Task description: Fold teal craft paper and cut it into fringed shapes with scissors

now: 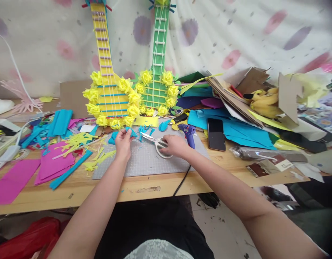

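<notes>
2 hands: scissors [157,142] right [174,145], blue paper [127,132] left [123,142].

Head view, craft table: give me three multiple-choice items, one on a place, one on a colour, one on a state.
1. Where does the phone lie?
A. right of the glue gun
B. on the pink sheets
C. on the floor

2. What colour is the piece in the left hand?
A. pink
B. blue
C. green

3. How are the scissors held?
A. lying untouched
B. in the right hand, blades apart
C. in both hands

Answers: 1 A, it rests on the wood beside the gun; 2 B, blue paper at the fingertips; 3 B, blades form a V.
</notes>
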### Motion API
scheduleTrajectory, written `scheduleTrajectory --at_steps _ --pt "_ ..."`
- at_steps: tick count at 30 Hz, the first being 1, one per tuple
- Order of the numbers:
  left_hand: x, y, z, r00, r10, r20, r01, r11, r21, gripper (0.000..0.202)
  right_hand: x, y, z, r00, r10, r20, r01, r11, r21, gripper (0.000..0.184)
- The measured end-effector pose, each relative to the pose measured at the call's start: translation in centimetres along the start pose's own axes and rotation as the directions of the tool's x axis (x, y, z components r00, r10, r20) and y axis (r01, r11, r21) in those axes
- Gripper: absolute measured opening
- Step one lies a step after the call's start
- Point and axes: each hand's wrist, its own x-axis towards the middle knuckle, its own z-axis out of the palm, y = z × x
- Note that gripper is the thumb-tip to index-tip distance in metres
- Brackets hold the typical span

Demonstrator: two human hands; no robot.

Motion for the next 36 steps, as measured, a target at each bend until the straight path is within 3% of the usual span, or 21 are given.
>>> scheduleTrajectory --at_steps 3,5,6,8,9,10,11,12,13,14,18,25,31,36 --pt "0.2 0.1 -0.3 1.000 -0.025 -0.013 0.025 0.999 -0.020 0.031 -1.8 1.0 -0.4 0.979 -0.055 -0.194 0.087 0.983 0.162 0.029" --pt "0.5 0.2 -0.6 0.998 -0.060 -0.006 0.060 0.997 -0.046 0.028 -3.6 3.2 -0.7 0.903 0.059 -0.426 0.045 0.972 0.230 0.019" --pt "0.6 0.3 -0.7 0.997 -0.079 0.002 0.079 0.995 -0.060 0.027 -4.5 4.7 -0.8 0.819 0.139 -0.557 -0.006 0.972 0.234 0.020" --pt "0.8 0.4 -0.8 0.993 -0.114 0.012 0.115 0.990 -0.086 0.023 -6.2 8.5 -0.7 0.563 0.321 -0.761 -0.172 0.947 0.272 0.023" --pt "0.8 0.4 -0.8 0.992 -0.128 0.013 0.128 0.987 -0.096 0.021 -6.8 10.4 -0.4 0.478 0.376 -0.794 -0.254 0.924 0.285 0.026" --pt "0.9 0.5 -0.7 0.990 -0.137 0.012 0.138 0.985 -0.103 0.019 -7.2 12.3 -0.1 0.460 0.407 -0.789 -0.326 0.904 0.277 0.030" --pt "0.8 0.5 -0.7 0.990 -0.144 0.010 0.144 0.984 -0.106 0.019 -7.5 13.8 0.3 0.515 0.412 -0.751 -0.371 0.898 0.238 0.034" --pt "0.8 0.5 -0.6 0.989 -0.146 0.008 0.147 0.984 -0.105 0.018 -7.6 15.1 0.7 0.627 0.379 -0.681 -0.372 0.913 0.166 0.037" --pt "0.7 0.5 -0.6 0.989 -0.145 0.010 0.146 0.984 -0.104 0.018 -7.5 16.0 1.1 0.710 0.343 -0.615 -0.360 0.927 0.101 0.040" --pt "0.6 0.5 -0.6 0.990 -0.142 0.012 0.142 0.984 -0.103 0.018 -7.4 16.5 1.5 0.731 0.323 -0.600 -0.362 0.930 0.060 0.042" --pt "0.1 0.5 -0.8 0.992 -0.124 0.031 0.126 0.986 -0.106 0.019 -7.0 16.5 2.0 0.696 0.336 -0.634 -0.405 0.914 0.040 0.040" --pt "0.1 0.4 -1.0 0.992 -0.109 0.064 0.116 0.987 -0.113 0.021 -8.0 16.9 1.5 0.682 0.343 -0.646 -0.388 0.918 0.077 0.038" --pt "0.6 0.0 -1.2 0.984 -0.155 0.085 0.167 0.974 -0.154 0.019 -9.3 17.4 2.5 0.700 0.313 -0.643 -0.341 0.936 0.085 0.033" --pt "0.9 0.0 -1.2 0.979 -0.191 0.076 0.203 0.958 -0.202 0.016 -10.3 17.2 2.6 0.724 0.356 -0.591 -0.382 0.920 0.086 0.026"
